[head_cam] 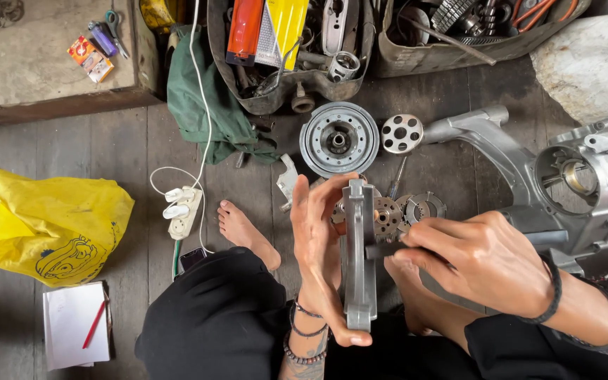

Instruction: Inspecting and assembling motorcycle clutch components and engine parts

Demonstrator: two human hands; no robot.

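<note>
Nearest the camera, the person's black-clad lap fills the bottom edge, and just above it the left hand (321,260) holds a long grey metal bracket (359,257) upright, thumb under its near end and fingers (302,204) stretched along its left side, so the hand is closed on the part. The right hand (483,260), with dark cord bracelets at the wrist, comes in from the right and pinches a short dark tool (383,249) whose tip meets the bracket's right edge; its fingers are curled tight around that tool. To the near left lie a white notepad (72,324) with a red pen (95,324) on it, and beyond them a crumpled yellow plastic bag (43,222). A bare foot (244,232) rests on the wooden floor (128,148) beside a white power strip (182,211). Just behind the bracket sit small round toothed discs (409,209), then a large ribbed grey drum (339,138) and a perforated round plate (401,134). To the right lies a big silver engine casing (571,179). Farther off are a green cloth (209,105), an open tool bag (286,49) crammed with parts, a second metal bin (452,35), and at the far left a low worn surface (29,63) with small coloured items.
</note>
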